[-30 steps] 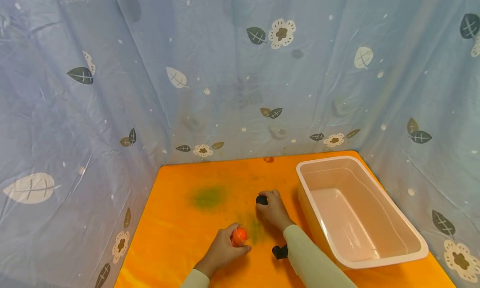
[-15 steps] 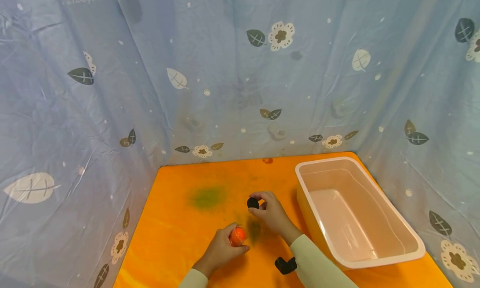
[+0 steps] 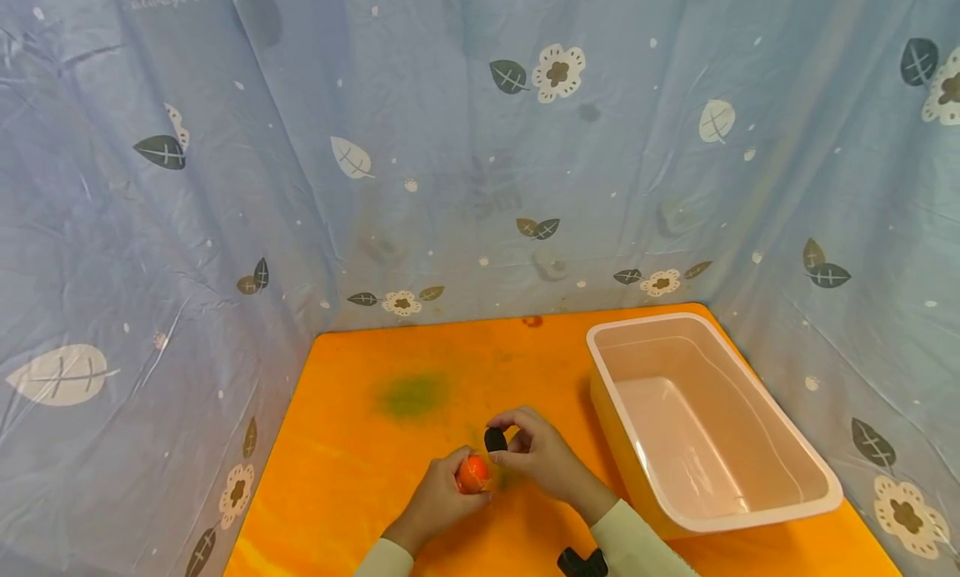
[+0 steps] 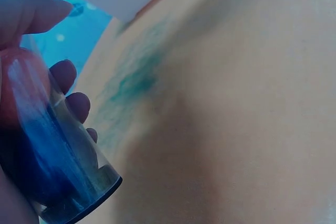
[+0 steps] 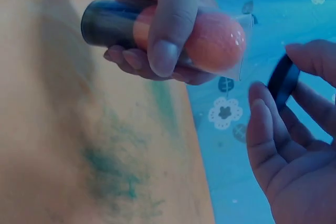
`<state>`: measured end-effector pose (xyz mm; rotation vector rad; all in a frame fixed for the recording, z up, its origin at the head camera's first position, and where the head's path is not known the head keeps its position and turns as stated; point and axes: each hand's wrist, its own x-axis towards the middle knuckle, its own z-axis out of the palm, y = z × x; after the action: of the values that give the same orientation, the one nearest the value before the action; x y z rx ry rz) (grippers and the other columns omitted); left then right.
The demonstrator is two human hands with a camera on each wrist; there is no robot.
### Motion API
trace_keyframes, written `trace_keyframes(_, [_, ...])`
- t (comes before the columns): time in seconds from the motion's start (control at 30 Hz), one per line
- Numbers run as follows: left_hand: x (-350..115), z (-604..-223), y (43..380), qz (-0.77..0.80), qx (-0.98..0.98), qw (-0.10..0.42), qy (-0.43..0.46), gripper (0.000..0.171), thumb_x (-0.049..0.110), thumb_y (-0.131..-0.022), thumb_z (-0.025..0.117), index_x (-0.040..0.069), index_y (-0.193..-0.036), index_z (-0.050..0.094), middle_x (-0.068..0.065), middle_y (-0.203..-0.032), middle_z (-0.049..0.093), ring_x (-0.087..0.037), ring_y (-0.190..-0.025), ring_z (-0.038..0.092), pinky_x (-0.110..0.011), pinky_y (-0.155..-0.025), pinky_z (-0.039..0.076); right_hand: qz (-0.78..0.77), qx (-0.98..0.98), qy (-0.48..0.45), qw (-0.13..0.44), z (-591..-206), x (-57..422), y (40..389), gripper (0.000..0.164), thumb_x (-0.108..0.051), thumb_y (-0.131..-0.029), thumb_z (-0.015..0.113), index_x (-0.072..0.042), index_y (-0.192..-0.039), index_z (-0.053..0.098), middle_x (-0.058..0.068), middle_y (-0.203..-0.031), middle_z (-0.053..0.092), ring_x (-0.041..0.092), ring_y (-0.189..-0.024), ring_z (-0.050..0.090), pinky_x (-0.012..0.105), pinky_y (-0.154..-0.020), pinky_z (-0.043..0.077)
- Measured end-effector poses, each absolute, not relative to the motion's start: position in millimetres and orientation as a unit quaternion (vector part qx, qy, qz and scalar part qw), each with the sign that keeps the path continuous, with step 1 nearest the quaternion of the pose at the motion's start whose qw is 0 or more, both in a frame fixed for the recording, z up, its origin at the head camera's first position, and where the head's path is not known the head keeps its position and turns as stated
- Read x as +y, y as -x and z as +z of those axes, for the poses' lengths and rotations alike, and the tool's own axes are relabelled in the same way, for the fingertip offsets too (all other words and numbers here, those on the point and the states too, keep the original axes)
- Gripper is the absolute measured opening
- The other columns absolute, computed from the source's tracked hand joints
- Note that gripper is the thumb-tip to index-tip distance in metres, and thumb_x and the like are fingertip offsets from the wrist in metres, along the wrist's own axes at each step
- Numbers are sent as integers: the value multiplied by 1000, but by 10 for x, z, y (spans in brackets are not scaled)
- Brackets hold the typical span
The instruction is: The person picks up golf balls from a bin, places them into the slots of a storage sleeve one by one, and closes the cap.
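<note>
My left hand (image 3: 438, 500) grips a clear tube (image 5: 189, 56) with orange balls (image 5: 218, 43) inside. The thumb and fingers wrap round its middle. In the left wrist view a blue item (image 4: 44, 156) shows through the wall near the tube's dark-rimmed end. My right hand (image 3: 547, 460) pinches a round black cap (image 5: 283, 80) between thumb and fingertips. The cap is tilted on edge and a short gap away from the tube's uncapped end, where a ball shows. Both hands are above the orange table (image 3: 360, 469).
A pale pink plastic tub (image 3: 622, 410) stands at the right of the table. A small bent black object (image 3: 582, 563) lies by the right sleeve at the near edge. Blue curtain (image 3: 450, 185) with leaves and flowers surrounds the table. Green stains (image 3: 412, 393) mark the surface.
My right hand has moved left and nearer with the black cap, closing in on the tube's end. The left hand stays nearly still. More of the bent black object was uncovered by the sleeve.
</note>
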<state>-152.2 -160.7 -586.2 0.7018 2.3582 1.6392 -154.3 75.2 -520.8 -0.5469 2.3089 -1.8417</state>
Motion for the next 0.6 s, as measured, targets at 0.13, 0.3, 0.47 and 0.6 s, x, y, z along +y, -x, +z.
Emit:
trace_keyframes(0.13, [-1605,-5857,1526,561,787,103,-237,35,12,-88,91,17,-117,71,2,-99,77,-12,-80,68,-28,-73,57,-631,740,196,128,-5195,770,1490,31,-12,-102,80,-8,-132,71,10,-124,67,25,-84,67,30,-75,57])
trace_keyframes(0.3, [-1598,-5850,1518,562,786,112,-234,33,14,-89,89,16,-116,70,2,-101,77,-13,-81,70,-28,-73,58,-643,724,195,157,-5206,770,1459,30,-12,-103,79,-8,-131,71,10,-126,70,33,-88,71,30,-77,58])
trace_keyframes(0.47, [-1596,-5865,1516,561,785,105,-241,32,12,-89,89,16,-115,70,1,-100,76,-11,-79,68,-28,-71,57,-627,737,202,150,-5236,743,1466,32,-12,-102,81,-10,-132,73,7,-127,70,28,-88,70,30,-77,59])
trace_keyframes(0.6, [-1592,-5881,1519,556,786,98,-251,39,10,-89,89,14,-124,72,4,-104,77,-12,-82,70,-28,-73,58,-587,767,222,136,-5229,719,1469,31,-12,-101,83,-11,-131,74,2,-124,68,21,-86,69,30,-77,59])
